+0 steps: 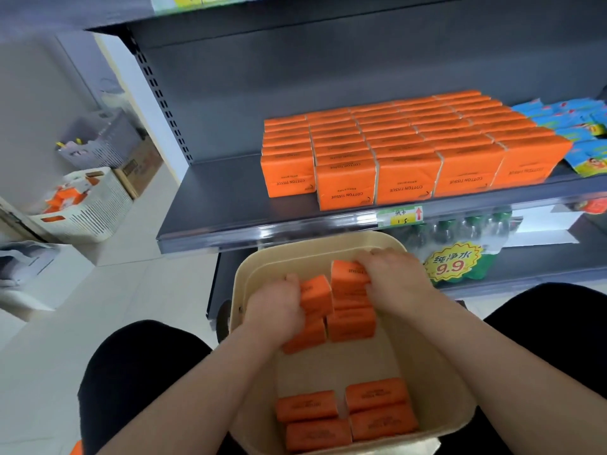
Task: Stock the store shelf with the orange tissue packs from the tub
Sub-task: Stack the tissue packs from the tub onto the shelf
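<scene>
Both hands squeeze a cluster of orange tissue packs (pixel 349 302) at the far end of the tub (pixel 315 245)

The left hand (pixel 279 305) and right hand (pixel 395 279) each close their grip on the cluster from opposite sides, low inside the tub between the person's knees. Side pressure alone holds the packs, so I judge the middle ones could drop on the lift, or snag the shelf (pixel 230 192) edge just above the far rim. The stocked rows (pixel 410 149) and blue packets (pixel 578 133) crowd the right; room seems left of them

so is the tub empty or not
Not empty. The tub holds four orange packs at its near end, and the left hand and right hand grip more packs at the far end.
</scene>
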Demonstrator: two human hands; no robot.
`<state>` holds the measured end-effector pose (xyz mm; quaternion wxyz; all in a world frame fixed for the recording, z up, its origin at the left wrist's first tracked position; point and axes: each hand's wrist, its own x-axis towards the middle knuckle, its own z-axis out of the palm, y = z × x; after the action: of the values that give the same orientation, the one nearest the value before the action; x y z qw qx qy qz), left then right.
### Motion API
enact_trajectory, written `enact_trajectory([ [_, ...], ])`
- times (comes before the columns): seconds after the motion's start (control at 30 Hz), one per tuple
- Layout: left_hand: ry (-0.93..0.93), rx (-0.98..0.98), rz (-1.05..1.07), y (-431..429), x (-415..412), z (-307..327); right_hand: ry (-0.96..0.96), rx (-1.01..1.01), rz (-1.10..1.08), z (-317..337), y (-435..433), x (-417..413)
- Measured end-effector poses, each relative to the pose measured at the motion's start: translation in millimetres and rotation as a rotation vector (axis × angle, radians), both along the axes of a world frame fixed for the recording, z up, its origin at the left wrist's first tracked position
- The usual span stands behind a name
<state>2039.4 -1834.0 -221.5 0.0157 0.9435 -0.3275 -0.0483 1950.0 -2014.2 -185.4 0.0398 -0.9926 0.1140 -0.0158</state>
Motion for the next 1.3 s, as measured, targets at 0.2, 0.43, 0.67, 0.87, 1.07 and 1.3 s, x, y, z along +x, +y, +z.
enact_trajectory([
  [0.2,-0.178,-0.211,0.026,-8.4,34.6,87.3,-0.154,-0.062,0.041,42.9,-15.7,9.4],
  [0.43,-0.314,-0.225,0.073,-30.6,90.0,120.1,-0.140,0.081,0.032,36.8,-35.9,25.0],
  [0.67,-0.251,-0.164,0.096,-49.5,128.1,90.9,-0.195,0.070,0.057,34.2,-44.0,43.1],
  [0.87,-0.305,-0.149,0.083,-63.4,148.7,87.9,-0.207,0.074,0.086,32.0,-36.9,48.3],
  [1.07,-0.375,-0.157,0.095,-84.1,156.9,84.3,-0.206,0.069,0.095,29.1,-36.2,53.4],
  [1.3,-0.390,-0.183,0.091,-76.9,154.2,82.7,-0.158,0.057,0.091,26.8,-37.2,54.2],
])
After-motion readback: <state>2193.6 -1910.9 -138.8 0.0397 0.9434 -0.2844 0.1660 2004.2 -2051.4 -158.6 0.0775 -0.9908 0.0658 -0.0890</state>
